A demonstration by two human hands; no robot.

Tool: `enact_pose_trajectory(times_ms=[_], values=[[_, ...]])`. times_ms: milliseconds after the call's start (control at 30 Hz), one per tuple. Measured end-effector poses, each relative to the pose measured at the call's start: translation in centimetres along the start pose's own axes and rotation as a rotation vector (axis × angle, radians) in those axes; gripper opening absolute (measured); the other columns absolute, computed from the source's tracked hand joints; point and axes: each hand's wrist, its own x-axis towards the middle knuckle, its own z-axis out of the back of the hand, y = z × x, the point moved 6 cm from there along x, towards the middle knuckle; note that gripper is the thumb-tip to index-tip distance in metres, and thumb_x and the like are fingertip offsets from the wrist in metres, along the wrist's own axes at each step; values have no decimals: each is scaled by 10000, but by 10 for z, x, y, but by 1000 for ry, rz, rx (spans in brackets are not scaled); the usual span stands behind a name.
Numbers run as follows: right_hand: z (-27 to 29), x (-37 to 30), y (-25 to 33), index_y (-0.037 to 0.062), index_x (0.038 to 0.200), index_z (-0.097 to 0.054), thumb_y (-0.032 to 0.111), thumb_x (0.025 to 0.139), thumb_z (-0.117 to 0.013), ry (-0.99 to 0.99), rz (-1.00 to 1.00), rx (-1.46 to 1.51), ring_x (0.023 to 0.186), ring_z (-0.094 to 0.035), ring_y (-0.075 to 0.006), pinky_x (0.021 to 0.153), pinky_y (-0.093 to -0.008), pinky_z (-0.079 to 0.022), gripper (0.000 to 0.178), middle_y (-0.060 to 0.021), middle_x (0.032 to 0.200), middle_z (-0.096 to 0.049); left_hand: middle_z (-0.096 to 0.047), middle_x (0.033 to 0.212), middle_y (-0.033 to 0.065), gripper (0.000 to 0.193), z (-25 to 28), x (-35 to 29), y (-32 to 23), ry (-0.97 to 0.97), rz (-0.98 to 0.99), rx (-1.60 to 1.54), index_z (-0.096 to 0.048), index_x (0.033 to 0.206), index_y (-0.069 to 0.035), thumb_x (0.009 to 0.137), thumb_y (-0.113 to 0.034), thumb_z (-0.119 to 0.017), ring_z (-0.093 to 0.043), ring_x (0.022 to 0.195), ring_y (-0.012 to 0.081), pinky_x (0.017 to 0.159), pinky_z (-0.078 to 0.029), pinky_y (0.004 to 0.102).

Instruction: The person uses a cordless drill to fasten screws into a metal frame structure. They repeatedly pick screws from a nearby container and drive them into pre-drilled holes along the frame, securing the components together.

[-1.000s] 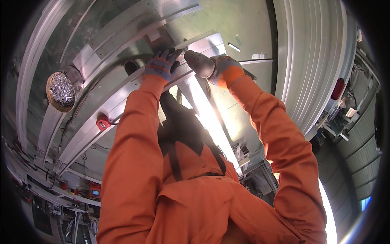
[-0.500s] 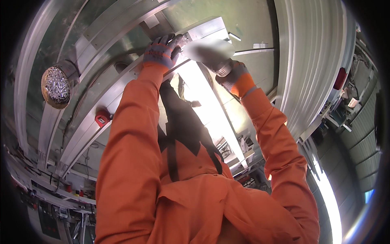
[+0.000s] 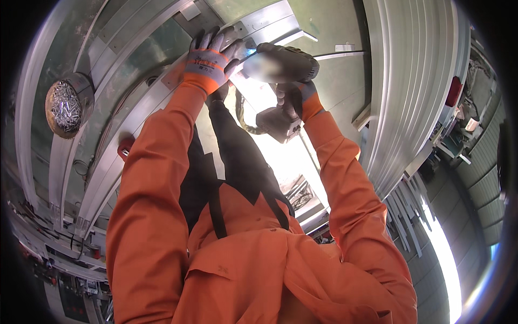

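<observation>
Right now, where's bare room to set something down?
Green surface between beam end and ribbed profiles, above the pale rectangle; also below the thin strip, right of the drill. Crowded: along the beam, from left hand to drill.

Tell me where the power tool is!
In the head view, the power tool is near the top, right of centre, in the grip of the right hand, beside the left hand.

Beyond the rumpled orange cloth jacket front (image 3: 237,270) I see both orange-sleeved arms (image 3: 154,178) stretched forward: the grey-and-orange-gloved left hand (image 3: 209,58) ahead of it and to the left, fingers fanned; the similarly gloved right hand (image 3: 297,99) ahead and to the right, fingers curled tight.
</observation>
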Motion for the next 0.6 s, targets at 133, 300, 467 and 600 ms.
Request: enact_pose_trajectory(times_ms=[133, 300, 467, 600], values=[[-1, 9, 0, 7, 1119, -615, -23, 838, -659, -2, -20, -103, 592, -573, -203, 497, -359, -445, 287, -108, 820, -631, -397, 1627, 44, 512, -9, -6, 0, 30, -24, 48, -566, 1479, -384, 983, -512, -584, -388, 1467, 351, 1220, -270, 578], [-2, 19, 1, 7, 1017, -671, 47, 816, -685, -92, 67, -377, 604, -608, -170, 522, -347, -484, 206, -76, 760, -659, -389, 1636, 29, 497, -16, -7, 5, -9, -48, 3, -575, 1470, -381, 993, -520, -561, -378, 1477, 336, 1228, -246, 578], [14, 27, -1, 0, 953, -727, 119, 769, -732, -149, 64, -655, 654, -666, -164, 605, -352, -546, 219, -65, 757, -704, -403, 1627, 13, 484, -15, -5, 5, -4, -54, -25, -598, 1447, -359, 1000, -532, -535, -379, 1479, 321, 1230, -230, 578], [0, 16, 18, 1, 988, -735, 133, 779, -724, -167, 107, -830, 684, -690, -205, 646, -362, -560, 248, -80, 781, -720, -404, 1620, 17, 489, -15, -8, 4, -36, -33, -56, -602, 1443, -331, 996, -523, -545, -391, 1459, 330, 1221, -251, 582]])
